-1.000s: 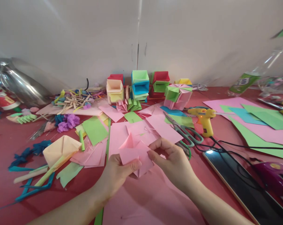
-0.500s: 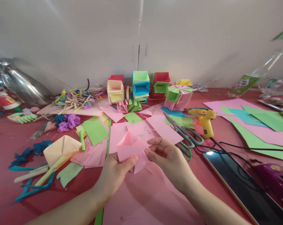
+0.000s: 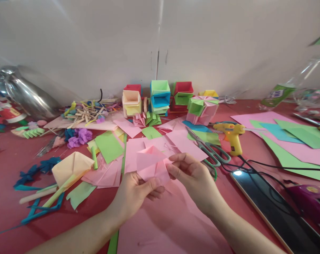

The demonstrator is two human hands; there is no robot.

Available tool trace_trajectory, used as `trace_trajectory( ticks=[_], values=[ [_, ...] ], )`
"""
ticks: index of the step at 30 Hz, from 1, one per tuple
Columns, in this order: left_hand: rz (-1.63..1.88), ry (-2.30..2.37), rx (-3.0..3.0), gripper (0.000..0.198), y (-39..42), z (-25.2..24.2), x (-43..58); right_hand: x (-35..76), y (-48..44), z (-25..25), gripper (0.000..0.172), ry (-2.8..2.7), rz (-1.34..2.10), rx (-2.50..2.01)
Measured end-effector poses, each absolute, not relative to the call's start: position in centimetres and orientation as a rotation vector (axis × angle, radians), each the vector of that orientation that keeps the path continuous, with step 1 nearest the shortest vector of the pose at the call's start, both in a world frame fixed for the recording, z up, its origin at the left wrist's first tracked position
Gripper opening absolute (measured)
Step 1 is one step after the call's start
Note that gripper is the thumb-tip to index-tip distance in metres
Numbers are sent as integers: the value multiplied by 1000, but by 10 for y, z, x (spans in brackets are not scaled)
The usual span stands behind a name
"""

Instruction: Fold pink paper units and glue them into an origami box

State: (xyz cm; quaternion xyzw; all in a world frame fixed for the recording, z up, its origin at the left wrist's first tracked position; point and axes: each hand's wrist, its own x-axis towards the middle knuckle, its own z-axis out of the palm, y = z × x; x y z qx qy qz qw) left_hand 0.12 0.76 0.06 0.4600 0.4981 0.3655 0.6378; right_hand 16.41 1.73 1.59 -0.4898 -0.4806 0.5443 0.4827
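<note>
A folded pink paper [image 3: 151,163] is held up over the middle of the table, its top edge opened like a small pocket. My left hand [image 3: 138,190] grips its lower left part, thumb on the front and fingers behind and below. At the right edge of the paper, my right hand [image 3: 190,176] pinches a corner between thumb and fingers. Beneath both hands lies a large pink sheet [image 3: 170,225]. Grey-handled scissors [image 3: 213,151] rest just beyond my right hand.
Folded paper boxes [image 3: 160,98] stand along the wall. To the right are a yellow glue gun [image 3: 230,134] with its black cable, a phone [image 3: 271,211] and coloured sheets [image 3: 303,130]. On the left lie a cream paper shape [image 3: 71,167], purple paper flowers [image 3: 80,137] and a steel jug [image 3: 30,93].
The folded pink paper has been tipped more upright and turned to show its front. My left fingers now show below it; my right hand keeps its pinch at the right edge.
</note>
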Motion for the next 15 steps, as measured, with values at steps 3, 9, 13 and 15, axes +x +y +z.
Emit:
trace_trajectory(
  ticks=[3, 9, 13, 15],
  values=[
    [833, 1145, 1067, 28, 9, 1, 1, 165, 18, 14, 25, -1204, 1415, -1171],
    [793, 1085, 1069, 28, 12, 4, 0, 168, 18, 19, 22, -1242, 1400, -1150],
    [811, 1078, 1029, 29, 12, 1, 1, 168, 18, 19, 29, -1231, 1390, -1166],
    [809, 1064, 1014, 30, 11, 0, 2, 166, 18, 16, 32, -1259, 1432, -1148]
  ],
)
